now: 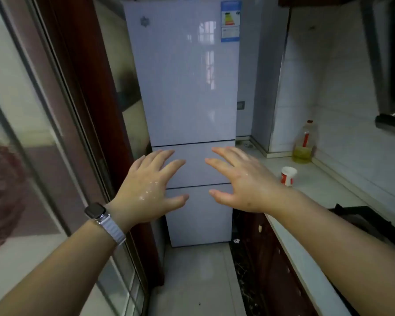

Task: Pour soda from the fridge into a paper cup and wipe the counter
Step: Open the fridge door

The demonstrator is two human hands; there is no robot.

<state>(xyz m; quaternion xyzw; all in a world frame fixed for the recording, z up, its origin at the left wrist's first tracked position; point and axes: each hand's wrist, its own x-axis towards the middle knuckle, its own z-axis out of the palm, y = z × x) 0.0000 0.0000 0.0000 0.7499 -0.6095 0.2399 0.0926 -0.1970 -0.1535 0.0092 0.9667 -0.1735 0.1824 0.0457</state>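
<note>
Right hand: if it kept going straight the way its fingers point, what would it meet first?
Most likely the fridge: the right hand points open-fingered at its middle door, nothing visible between. Depth is unclear from one view.

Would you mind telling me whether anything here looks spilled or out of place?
Only the left hand: pale specks or droplets dot its back. The fridge is closed, and the paper cup stands upright.

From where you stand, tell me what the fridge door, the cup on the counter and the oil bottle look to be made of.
Fridge door: likely glass or a glossy coated panel in pale lilac; it mirrors a window sharply.
Cup: probably paper, matte white with a red print and a thin rim.
Oil bottle: seemingly clear plastic; yellow oil shows through under a red cap.
</note>
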